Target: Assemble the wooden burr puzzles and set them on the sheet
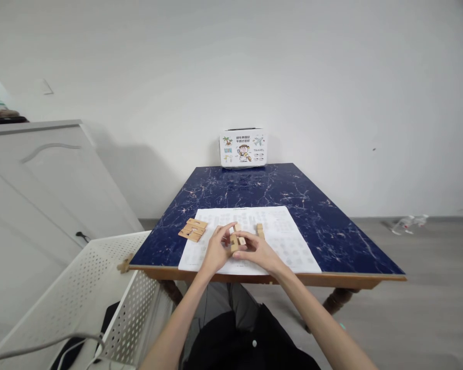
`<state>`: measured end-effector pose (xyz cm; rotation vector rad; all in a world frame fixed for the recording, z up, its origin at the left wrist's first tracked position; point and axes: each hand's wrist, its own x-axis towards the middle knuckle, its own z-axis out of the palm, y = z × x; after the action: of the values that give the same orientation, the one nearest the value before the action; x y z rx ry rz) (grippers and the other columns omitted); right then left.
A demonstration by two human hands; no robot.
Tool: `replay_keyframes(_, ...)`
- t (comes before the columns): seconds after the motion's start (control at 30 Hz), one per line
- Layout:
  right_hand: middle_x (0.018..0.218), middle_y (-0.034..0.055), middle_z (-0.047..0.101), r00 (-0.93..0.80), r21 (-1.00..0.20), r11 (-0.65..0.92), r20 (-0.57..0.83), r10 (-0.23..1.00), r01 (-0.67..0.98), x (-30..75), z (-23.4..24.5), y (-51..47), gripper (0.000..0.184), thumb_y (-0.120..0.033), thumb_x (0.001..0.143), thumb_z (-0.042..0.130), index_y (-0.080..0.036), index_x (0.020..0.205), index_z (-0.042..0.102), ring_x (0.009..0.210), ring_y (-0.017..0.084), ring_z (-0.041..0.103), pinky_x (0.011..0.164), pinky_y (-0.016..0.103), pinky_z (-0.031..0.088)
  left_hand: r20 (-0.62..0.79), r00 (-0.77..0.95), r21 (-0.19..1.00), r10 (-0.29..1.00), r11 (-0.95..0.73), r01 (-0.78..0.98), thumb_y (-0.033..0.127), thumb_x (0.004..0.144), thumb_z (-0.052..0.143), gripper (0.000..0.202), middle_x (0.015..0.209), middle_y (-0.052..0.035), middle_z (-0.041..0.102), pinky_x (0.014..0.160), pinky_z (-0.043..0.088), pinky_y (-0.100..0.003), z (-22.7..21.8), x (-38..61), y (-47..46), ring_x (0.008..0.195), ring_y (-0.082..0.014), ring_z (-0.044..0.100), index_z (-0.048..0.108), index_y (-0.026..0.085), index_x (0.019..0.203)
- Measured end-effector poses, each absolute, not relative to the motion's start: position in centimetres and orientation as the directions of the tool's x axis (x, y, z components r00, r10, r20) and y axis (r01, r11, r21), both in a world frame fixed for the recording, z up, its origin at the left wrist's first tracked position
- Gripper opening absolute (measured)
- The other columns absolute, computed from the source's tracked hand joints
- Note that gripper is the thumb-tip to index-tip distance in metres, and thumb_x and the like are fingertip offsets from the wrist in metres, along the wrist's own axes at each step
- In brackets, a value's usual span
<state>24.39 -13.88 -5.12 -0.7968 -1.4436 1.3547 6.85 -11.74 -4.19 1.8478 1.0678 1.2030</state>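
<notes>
Both hands meet over a printed paper sheet point(293, 252) near the table's front edge. My right hand point(257, 252) is closed, thumb and fingers pinching a small notched wooden block point(234, 243). My left hand point(216, 251) curls round the far and left side of the same small group of blocks; its fingertips are partly hidden, so what exactly they grip is unclear. A paler wooden piece point(237, 227) shows between the hands. Just beyond my right hand stand other small wooden blocks point(260, 229). Flat wooden pieces with cut-outs point(193, 229) lie left of my left hand.
The blue marbled table point(247, 190) has a wooden edge. A white printed case point(243, 148) stands at its back against the wall. On the left are a white perforated basket point(131, 308) with cables and a white cabinet point(54, 205).
</notes>
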Motion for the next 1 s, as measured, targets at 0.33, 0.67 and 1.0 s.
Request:
replay_keyframes(0.33, 0.119, 0.0063, 0.072, -0.294, -0.968, 0.142, 0.199, 0.935, -0.205, 24.6, -5.4, -13.5, 0.050, -0.049, 0.076, 0.084, -0.027, 0.119, 0.071, 0.112, 0.027, 0.064, 0.098, 0.041, 0.050, 0.542, 0.264, 0.784, 0.798, -0.593, 0.184, 0.028, 0.086, 0.074, 0.023, 0.100, -0.0043, 0.057, 0.079, 0.048, -0.030, -3.8, 6.6, -12.3, 0.081, -0.0150, 0.056, 0.075, 0.023, 0.108)
replay_keyframes(0.67, 0.113, 0.0073, 0.071, -0.142, -0.933, 0.218, 0.266, 0.954, -0.285, 24.3, -5.8, -13.3, 0.038, -0.057, 0.094, 0.062, -0.023, 0.108, 0.069, 0.087, 0.020, 0.065, 0.076, 0.033, 0.049, 0.307, 0.205, 0.929, 0.929, -0.340, 0.147, 0.044, 0.093, 0.064, 0.032, 0.075, -0.0005, 0.066, 0.064, 0.047, -0.026, -4.0, 6.8, -12.0, 0.067, -0.0154, 0.062, 0.068, 0.017, 0.109)
replay_keyframes(1.0, 0.115, 0.0092, 0.073, -0.050, -0.908, 0.246, 0.278, 0.959, -0.338, 24.1, -6.4, -13.1, 0.045, -0.049, 0.089, 0.071, -0.025, 0.122, 0.050, 0.086, 0.020, 0.068, 0.077, 0.035, 0.051, 0.378, 0.208, 0.881, 0.902, -0.420, 0.218, 0.053, 0.103, 0.041, 0.043, 0.069, 0.0024, 0.052, 0.067, 0.043, -0.026, -3.7, 6.5, -11.7, 0.064, -0.0136, 0.050, 0.063, 0.016, 0.104)
